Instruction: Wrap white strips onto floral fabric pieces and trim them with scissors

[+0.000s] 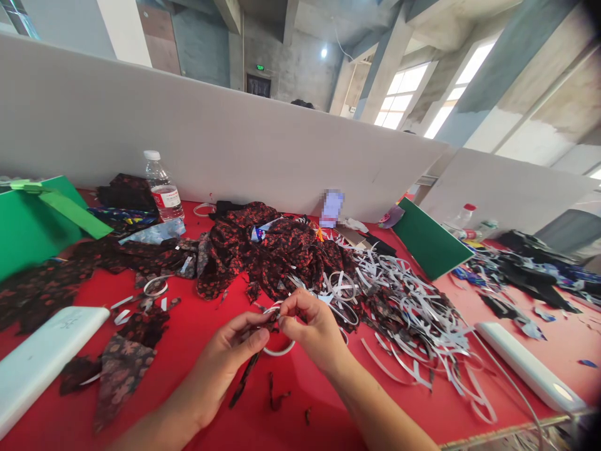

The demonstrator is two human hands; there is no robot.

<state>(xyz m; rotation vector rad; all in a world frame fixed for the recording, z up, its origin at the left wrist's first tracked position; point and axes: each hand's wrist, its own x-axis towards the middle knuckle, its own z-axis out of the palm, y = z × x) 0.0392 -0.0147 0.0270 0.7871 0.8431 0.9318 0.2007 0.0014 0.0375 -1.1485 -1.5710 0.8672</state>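
My left hand (pixel 230 351) and my right hand (pixel 312 329) meet low in the middle of the view, above the red table (pixel 197 326). Between them they pinch a white ring (pixel 280 349) with a dark floral fabric strip (pixel 244 376) partly wound on it. The strip's loose end hangs down to the table below my left hand. Just behind my hands lies a heap of dark red-flowered fabric (pixel 267 250).
A tangle of white paper strips (pixel 413 313) spreads to the right. Fabric scraps (pixel 122 363) and a spare ring (pixel 156 287) lie left. A water bottle (pixel 162 188), green boards (pixel 32 222) (pixel 429 244), white flat devices (pixel 42 357) (pixel 530 366) and a grey partition (pixel 235 144) surround the work.
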